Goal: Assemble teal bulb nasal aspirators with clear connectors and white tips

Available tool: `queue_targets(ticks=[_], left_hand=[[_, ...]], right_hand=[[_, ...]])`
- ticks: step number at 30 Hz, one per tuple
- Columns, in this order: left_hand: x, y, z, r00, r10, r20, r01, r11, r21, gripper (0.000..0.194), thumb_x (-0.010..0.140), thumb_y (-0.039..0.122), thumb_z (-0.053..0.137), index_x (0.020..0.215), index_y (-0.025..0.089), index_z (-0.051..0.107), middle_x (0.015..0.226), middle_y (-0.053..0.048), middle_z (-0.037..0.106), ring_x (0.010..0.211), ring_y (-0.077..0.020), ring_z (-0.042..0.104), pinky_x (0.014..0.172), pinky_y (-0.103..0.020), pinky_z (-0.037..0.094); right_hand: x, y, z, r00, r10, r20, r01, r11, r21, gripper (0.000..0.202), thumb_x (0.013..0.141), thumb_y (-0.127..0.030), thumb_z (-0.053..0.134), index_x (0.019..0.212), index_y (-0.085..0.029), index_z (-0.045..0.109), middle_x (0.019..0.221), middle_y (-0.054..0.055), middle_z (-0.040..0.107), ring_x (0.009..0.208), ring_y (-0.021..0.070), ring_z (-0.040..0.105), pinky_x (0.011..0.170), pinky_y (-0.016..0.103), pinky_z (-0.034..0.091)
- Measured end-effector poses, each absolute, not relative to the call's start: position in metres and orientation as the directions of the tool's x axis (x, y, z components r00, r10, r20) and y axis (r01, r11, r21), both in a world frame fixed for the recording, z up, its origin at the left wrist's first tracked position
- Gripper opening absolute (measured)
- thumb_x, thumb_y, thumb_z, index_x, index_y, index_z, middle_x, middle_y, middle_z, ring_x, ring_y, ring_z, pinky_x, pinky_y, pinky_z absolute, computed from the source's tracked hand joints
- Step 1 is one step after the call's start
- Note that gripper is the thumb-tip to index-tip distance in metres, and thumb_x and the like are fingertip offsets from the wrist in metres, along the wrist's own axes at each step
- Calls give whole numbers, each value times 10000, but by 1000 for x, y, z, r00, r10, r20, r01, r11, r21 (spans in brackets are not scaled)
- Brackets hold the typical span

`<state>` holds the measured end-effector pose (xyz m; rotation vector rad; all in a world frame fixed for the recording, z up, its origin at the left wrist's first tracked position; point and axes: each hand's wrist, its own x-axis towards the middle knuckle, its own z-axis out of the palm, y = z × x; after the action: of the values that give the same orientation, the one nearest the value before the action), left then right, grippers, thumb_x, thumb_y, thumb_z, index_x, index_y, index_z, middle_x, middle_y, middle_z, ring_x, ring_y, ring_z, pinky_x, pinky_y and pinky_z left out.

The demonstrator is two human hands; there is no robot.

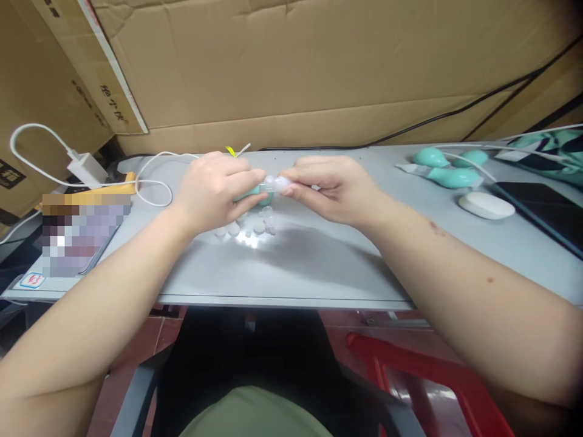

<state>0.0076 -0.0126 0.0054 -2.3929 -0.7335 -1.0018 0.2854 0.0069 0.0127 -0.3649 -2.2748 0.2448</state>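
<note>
Above the middle of the grey table (291,273), my left hand (221,185) is closed on a teal piece (248,193). A clear, whitish part (269,183) sits at the end of that piece, between my two hands. My right hand (325,185) pinches the whitish part's other end between thumb and fingers. Several small translucent pieces (259,226) lie on the table just below my hands. Another teal shape (266,199) shows partly behind my left fingertips.
Teal rounded objects (430,158), a white oval case (486,206) and a dark tablet (542,209) lie at right. A white charger (86,170), cable and a phone (98,249) are at left. Cardboard (291,67) stands behind; a red stool (423,376) is below.
</note>
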Motion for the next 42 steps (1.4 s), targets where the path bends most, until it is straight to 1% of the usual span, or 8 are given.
queue_targets(ticks=[4,7,11,18,25,35,38,42], left_hand=[[15,-12,4,527,429,734,586,-809,51,434,1128,610,594,1130,247,832,899,-66,787,808,-225,710,767,-377,536],[20,-14,7,482,478,734,565,-810,157,362,1096,571,672,1154,250,828,1009,-68,833,886,-229,741,848,-384,589],[19,-16,9,471,472,745,547,-819,172,408,1057,583,735,1267,240,807,1151,-89,858,999,-255,781,922,-419,627],[-1,-3,8,443,466,766,558,-812,171,569,1063,606,732,1512,257,701,1297,-131,813,999,-263,770,926,-466,658],[2,-4,5,429,501,751,564,-798,210,493,1022,535,763,1399,217,780,1207,-110,823,939,-214,733,862,-391,644],[12,-20,12,551,549,628,474,-825,306,213,995,375,760,1062,220,889,971,-58,842,870,-204,738,807,-348,587],[12,-22,12,627,529,572,441,-846,298,168,990,349,798,1061,232,895,982,-59,844,888,-214,733,823,-358,558],[13,-23,10,693,519,500,476,-851,223,181,964,341,874,1124,268,915,991,-46,847,970,-250,711,965,-432,514]], right_hand=[[281,6,11,-567,442,695,136,883,-450,295,1097,-540,779,1088,-279,917,960,31,872,804,181,742,720,324,602],[272,0,9,-509,540,670,51,797,-602,328,1012,-524,884,1199,-257,922,1193,71,917,933,225,828,787,357,695],[269,0,9,-382,625,681,3,738,-675,358,930,-579,976,1064,-252,916,1051,67,904,847,234,825,740,389,721],[298,41,12,-151,585,797,23,808,-589,358,919,-596,1006,943,-266,869,786,18,807,574,140,619,537,355,569],[297,44,0,-352,648,675,326,761,-561,294,937,-425,928,767,-233,784,645,-16,672,529,117,435,475,333,318],[297,58,-16,-408,713,570,398,701,-592,216,864,-324,928,952,-224,759,615,-64,621,527,135,490,530,330,399],[302,55,-8,-313,673,670,387,735,-558,371,883,-401,977,1141,-244,761,606,-90,552,537,137,429,557,355,388],[300,32,10,-139,496,857,350,834,-426,278,957,-407,929,1012,-282,687,598,-93,441,536,138,357,583,388,355]])
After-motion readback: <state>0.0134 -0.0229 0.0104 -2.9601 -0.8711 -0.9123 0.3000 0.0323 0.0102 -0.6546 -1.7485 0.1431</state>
